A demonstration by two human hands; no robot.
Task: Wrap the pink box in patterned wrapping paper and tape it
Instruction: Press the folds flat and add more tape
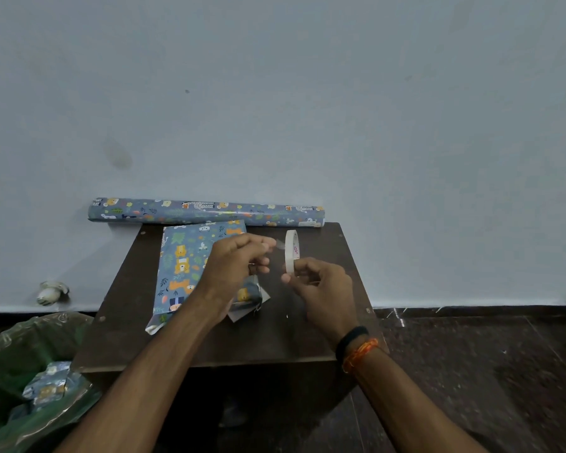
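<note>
Your wrapped box (180, 273) lies lengthwise away from you; right grip (321, 286) pinches the tape roll (292, 251), left grip (232, 263) pinches its tape end.

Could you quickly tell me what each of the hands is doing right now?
Left hand: pinching the free end of the tape.
Right hand: holding the tape roll.

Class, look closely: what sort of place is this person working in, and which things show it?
Probably a plain room at home: a small dark wooden table pushed against a bare painted wall, a speckled stone floor, and a green-lined bin beside it.
</note>
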